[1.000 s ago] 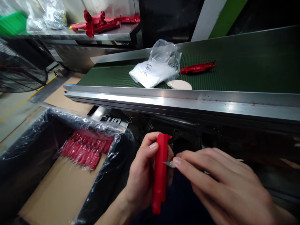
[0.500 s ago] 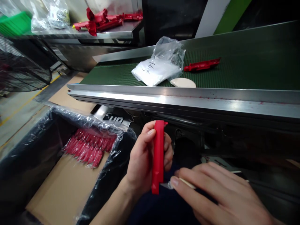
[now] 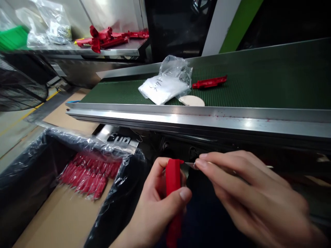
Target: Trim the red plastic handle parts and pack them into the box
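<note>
My left hand (image 3: 157,203) is wrapped round a long red plastic part (image 3: 173,175), held upright with the thumb across its side. From the part's upper right edge sticks a small red nub. My right hand (image 3: 248,189) pinches a small knife (image 3: 190,165) with a pale handle mostly hidden by the fingers. The blade's tip points left, at or very near that nub; whether it touches I cannot tell. Past both hands, another red plastic part (image 3: 210,82) lies on the green conveyor belt (image 3: 238,93).
A plastic bag with white contents (image 3: 161,88) and a pale rounded piece (image 3: 191,100) lie on the belt behind its metal rail (image 3: 155,113). At left, a black-lined box (image 3: 33,175) holds several bagged red parts (image 3: 85,172). More red parts (image 3: 103,38) sit on a metal table; a fan (image 3: 20,82) stands left.
The knife has gone from the red part's lower end up to the nub near its top. My left hand has lowered the part and its thumb now lies further down it. The view has shifted.
</note>
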Tool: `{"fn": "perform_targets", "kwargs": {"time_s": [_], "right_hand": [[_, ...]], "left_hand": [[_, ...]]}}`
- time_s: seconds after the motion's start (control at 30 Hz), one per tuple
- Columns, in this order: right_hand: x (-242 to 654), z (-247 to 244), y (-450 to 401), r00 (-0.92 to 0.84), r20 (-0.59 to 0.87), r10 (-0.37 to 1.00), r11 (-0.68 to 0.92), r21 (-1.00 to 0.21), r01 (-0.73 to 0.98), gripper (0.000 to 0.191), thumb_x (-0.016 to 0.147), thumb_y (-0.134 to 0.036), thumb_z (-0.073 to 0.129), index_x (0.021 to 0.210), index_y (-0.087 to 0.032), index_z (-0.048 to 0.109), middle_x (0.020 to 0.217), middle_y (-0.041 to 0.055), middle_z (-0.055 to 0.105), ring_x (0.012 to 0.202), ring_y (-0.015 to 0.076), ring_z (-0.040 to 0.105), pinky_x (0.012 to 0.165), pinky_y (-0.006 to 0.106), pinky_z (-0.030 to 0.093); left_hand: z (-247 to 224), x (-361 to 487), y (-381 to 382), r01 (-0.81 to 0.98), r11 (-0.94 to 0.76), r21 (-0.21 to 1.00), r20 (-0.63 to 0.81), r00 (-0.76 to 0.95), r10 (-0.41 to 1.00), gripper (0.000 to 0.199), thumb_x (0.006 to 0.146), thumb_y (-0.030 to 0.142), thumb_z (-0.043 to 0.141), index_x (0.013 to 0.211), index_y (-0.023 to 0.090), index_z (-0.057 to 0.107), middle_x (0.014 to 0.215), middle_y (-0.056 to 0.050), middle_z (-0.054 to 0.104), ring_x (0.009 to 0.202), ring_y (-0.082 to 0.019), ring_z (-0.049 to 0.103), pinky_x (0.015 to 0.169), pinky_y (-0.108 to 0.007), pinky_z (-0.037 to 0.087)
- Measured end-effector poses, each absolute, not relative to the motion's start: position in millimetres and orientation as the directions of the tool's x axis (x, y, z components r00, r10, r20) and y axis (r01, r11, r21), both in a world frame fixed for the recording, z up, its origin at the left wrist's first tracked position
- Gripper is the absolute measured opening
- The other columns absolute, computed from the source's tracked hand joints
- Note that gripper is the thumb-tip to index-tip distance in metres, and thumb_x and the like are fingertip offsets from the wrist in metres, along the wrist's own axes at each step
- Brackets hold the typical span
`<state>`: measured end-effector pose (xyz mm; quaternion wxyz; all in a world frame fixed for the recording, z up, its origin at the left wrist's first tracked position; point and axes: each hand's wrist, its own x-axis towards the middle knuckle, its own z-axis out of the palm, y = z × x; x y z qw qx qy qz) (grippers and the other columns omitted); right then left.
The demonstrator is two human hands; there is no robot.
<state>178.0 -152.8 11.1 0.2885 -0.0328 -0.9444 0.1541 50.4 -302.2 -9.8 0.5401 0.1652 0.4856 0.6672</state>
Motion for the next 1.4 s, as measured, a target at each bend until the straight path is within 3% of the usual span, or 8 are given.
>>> {"fn": "perform_targets", "kwargs": {"time_s": [0.27,0.43,0.63,0.8,1.17,1.4], "right_hand": [[179.4,6.3,-155.4,-0.83,0.543,0.125,0.948,-0.313,-0.062,0.038,0.087,0.0,0.052,0.122,-0.013,0.062,0.113,0.0123,0.064,0.094,0.0212,0.06,0.075,0.037,0.045],[179.9,0.5,-148.7,-0.821,0.559,0.114,0.942,-0.323,-0.089,0.043,0.086,0.001,0.052,0.125,-0.015,0.059,0.112,0.0111,0.064,0.095,0.0208,0.06,0.077,0.037,0.046],[184.5,-2.7,-136.4,-0.74,0.583,0.335,0.889,-0.456,0.042,0.042,0.085,0.001,0.055,0.123,-0.016,0.062,0.115,0.0087,0.062,0.1,0.0171,0.06,0.083,0.031,0.049],[185.9,6.1,-147.4,-0.819,0.543,0.187,0.896,-0.436,-0.084,0.036,0.087,0.0,0.049,0.118,-0.013,0.063,0.109,0.0105,0.064,0.099,0.0172,0.061,0.077,0.03,0.051],[184.8,1.9,-153.4,-0.808,0.563,0.175,0.916,-0.394,-0.076,0.035,0.086,0.0,0.05,0.115,-0.013,0.064,0.107,0.0105,0.066,0.095,0.0179,0.062,0.075,0.032,0.05],[186.1,0.2,-154.7,-0.811,0.555,0.183,0.915,-0.398,-0.066,0.033,0.088,-0.003,0.05,0.116,-0.013,0.064,0.108,0.0099,0.066,0.098,0.0177,0.062,0.078,0.031,0.051]], "left_hand": [[-0.9,55.8,-300.0,-0.605,0.078,0.792,-0.361,-0.361,0.86,0.032,0.081,0.036,0.069,0.095,0.022,0.044,0.072,0.006,0.046,0.052,-0.003,0.043,0.049,-0.015,0.038],[-9.9,57.3,-303.5,-0.635,-0.017,0.772,-0.214,-0.286,0.934,0.023,0.086,0.029,0.064,0.097,0.022,0.046,0.076,0.004,0.047,0.051,-0.002,0.045,0.047,-0.013,0.038],[-14.8,62.7,-305.0,-0.743,-0.013,0.67,-0.169,-0.169,0.971,0.024,0.085,0.027,0.065,0.102,0.023,0.049,0.08,0.002,0.05,0.053,-0.001,0.042,0.046,-0.01,0.034],[-22.4,57.3,-298.7,-0.819,-0.057,0.571,-0.113,-0.147,0.983,0.024,0.089,0.027,0.053,0.112,0.024,0.051,0.09,-0.002,0.054,0.054,-0.004,0.05,0.042,-0.012,0.042],[-22.6,57.7,-295.6,-0.875,0.007,0.484,-0.18,-0.092,0.979,0.022,0.09,0.031,0.05,0.11,0.022,0.049,0.089,-0.003,0.053,0.054,-0.006,0.052,0.041,-0.013,0.042],[-21.4,59.1,-296.5,-0.868,0.043,0.494,-0.178,-0.053,0.983,0.023,0.09,0.033,0.051,0.11,0.023,0.05,0.088,-0.002,0.053,0.053,-0.005,0.051,0.04,-0.011,0.04]]}}
